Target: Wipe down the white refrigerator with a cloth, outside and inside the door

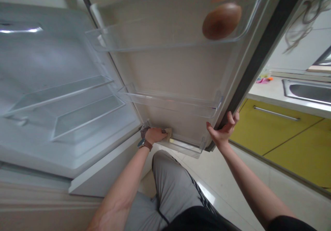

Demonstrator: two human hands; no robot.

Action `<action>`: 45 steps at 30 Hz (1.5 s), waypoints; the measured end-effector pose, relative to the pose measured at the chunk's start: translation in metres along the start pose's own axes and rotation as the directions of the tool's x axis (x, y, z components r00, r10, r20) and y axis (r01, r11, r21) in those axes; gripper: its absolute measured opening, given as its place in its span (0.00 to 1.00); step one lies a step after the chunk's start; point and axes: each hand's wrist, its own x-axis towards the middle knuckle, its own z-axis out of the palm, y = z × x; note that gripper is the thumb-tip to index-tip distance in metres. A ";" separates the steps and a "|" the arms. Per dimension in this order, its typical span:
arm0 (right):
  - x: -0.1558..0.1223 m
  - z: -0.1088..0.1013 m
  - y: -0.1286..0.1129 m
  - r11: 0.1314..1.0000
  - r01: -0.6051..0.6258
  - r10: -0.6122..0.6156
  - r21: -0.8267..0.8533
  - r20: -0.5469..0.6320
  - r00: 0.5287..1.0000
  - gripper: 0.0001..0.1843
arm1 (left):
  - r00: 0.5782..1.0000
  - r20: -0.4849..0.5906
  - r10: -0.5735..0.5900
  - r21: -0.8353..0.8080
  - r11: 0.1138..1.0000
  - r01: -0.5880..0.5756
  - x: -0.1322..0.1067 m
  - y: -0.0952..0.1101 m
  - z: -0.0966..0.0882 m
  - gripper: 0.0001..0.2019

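Note:
A refrigerator door [178,69] stands open, its inner side facing me. My left hand [155,134], wearing a watch, reaches into the low clear door bin [184,149]. Its fingers are closed on a tan cloth [169,134]; a dark mottled bit shows on the other side of the hand, and I cannot tell whether it is the same cloth. My right hand [223,130] is at the lower outer corner of the door, its fingers curled round the dark edge seal [240,89] and thumb on the inner side.
A smooth reddish-brown rounded thing [221,21] sits in the upper door bin [165,47]. Left is the fridge interior with glass shelves [88,115]. A white drawer front [108,169] juts out below. To the right are yellow cabinets [284,134] and a sink [310,90].

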 end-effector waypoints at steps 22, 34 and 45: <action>-0.002 -0.001 -0.003 0.999 -0.040 0.040 0.031 -0.009 0.999 0.48 | 0.996 -0.060 0.069 0.030 0.997 -0.067 -0.006 0.029 0.004 0.32; -0.001 -0.005 -0.011 1.000 0.005 -0.004 0.026 -0.043 0.999 0.49 | 0.949 -0.045 0.313 -0.084 0.945 -0.316 -0.029 0.126 0.007 0.29; -0.002 -0.003 -0.006 0.999 -0.047 0.047 0.015 -0.004 0.999 0.49 | 0.950 -0.057 0.308 -0.141 0.939 -0.313 -0.034 0.144 0.007 0.26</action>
